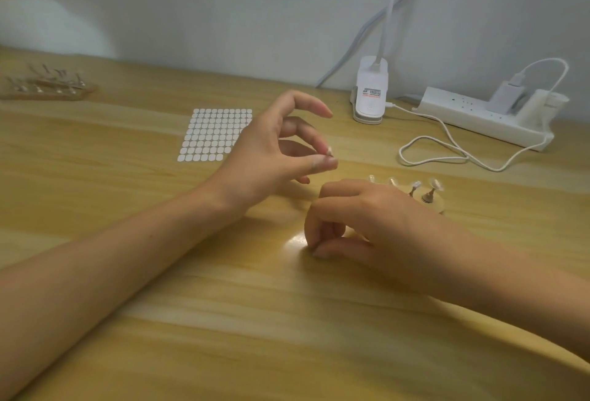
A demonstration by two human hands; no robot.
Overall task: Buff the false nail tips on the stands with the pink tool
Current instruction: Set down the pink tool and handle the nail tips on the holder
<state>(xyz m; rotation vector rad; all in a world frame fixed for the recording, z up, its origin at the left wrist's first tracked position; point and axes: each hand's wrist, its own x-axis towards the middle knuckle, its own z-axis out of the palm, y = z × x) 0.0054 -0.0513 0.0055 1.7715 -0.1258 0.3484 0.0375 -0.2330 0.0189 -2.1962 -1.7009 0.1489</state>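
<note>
Since no pink tool shows on the table (223, 305), you look to be at the setting-up stage, with all the buffing left to do — the false nail tips (434, 183) sit on their pegs in the clear stand (436, 205), just behind your right hand (367, 218) at its two o'clock. Your left hand (271, 151), raised at eleven o'clock of the right, pinches a small pale piece (329, 150) between thumb and fingertip, too small to name, while the right rests on the wood with fingers curled under — whether it holds anything cannot be told. The sheet of white dots (214, 135) lies at the left hand's nine o'clock.
</note>
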